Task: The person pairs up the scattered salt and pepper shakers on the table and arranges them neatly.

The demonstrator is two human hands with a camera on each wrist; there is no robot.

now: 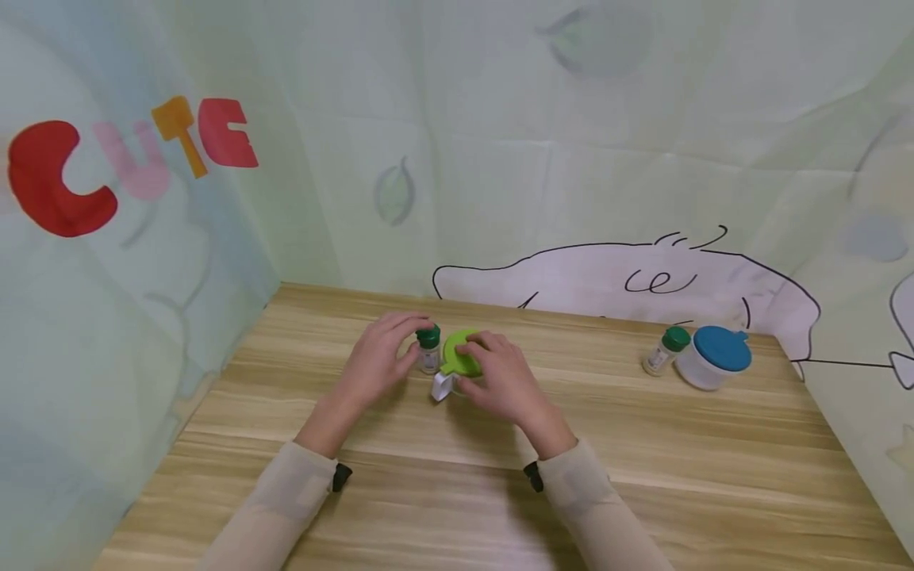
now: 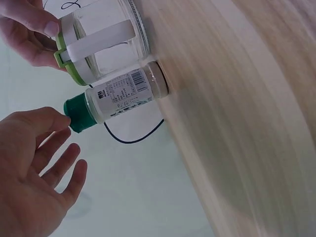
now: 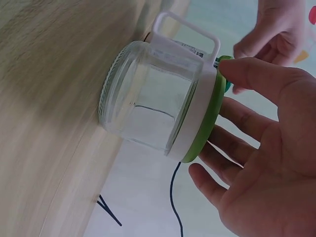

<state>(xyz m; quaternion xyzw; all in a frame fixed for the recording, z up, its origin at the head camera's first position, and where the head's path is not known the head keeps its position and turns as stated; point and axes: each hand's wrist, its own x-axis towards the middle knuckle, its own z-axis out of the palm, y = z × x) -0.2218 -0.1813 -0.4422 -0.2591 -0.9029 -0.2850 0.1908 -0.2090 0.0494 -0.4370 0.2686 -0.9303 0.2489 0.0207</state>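
Observation:
A glass jar with a green lid and a white handle stands mid-table. My right hand lies over the lid; in the right wrist view the right hand has its thumb on the lid rim and its fingers curved round the far side above the jar. Just left of the jar stands a small labelled bottle with a dark green cap. My left hand touches the bottle cap with its thumb, and its fingers are loosely spread.
A second small green-capped bottle and a white tub with a blue lid stand at the back right of the wooden table. Printed cloth walls close in the table at the back and on both sides.

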